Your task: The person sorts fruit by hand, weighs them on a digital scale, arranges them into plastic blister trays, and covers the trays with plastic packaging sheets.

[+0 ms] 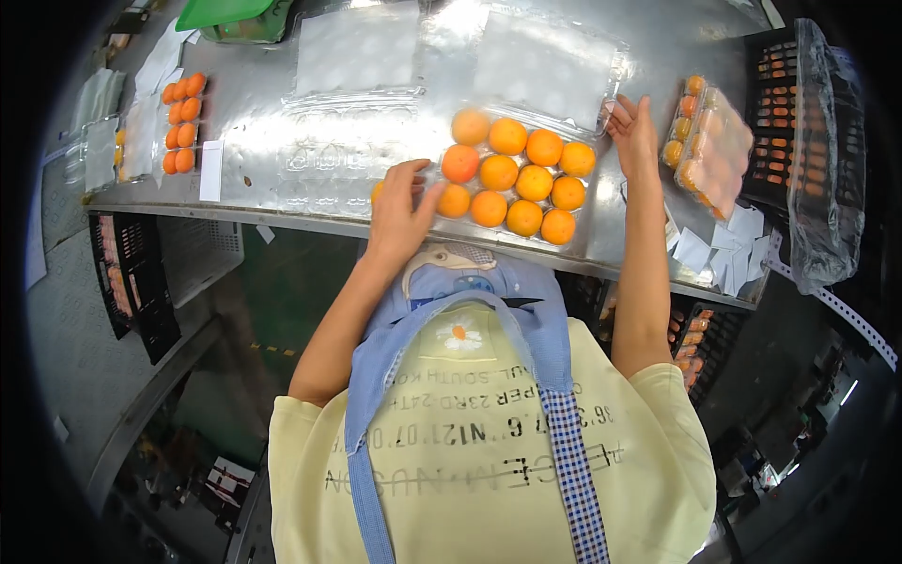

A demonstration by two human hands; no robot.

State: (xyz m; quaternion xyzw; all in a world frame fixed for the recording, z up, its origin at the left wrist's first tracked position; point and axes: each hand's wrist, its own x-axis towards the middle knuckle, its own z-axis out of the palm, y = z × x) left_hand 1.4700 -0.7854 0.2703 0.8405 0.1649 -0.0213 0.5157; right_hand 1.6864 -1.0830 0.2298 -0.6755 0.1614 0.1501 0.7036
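Curves left grip [402, 212] half closed beside the filled tray [564, 123], partly over a loose orange [376, 194]; cannot tell whether grasping that fruit or just covering it. Holds right grip [636, 141] unclenched, thumb apart from fingers, fingertips at the right edge of the opened lid [545, 66]; cannot tell about contact. From the left across the metal tabletop [244, 103]: first a cluster of small orange fruit [190, 109], then a white slip [210, 179] near the front edge. Farther right, a clear moulded tray [329, 150], partly behind the left grip. Next, directly ahead of the body and near the front edge, twelve oranges [534, 182] seated in the filled tray, three rows of four, the opened lid flat behind them. Beyond the right grip, tilted packs of fruit [722, 141], scattered paper pieces [728, 249] nearer the front, and a black crate [778, 80] at far right.
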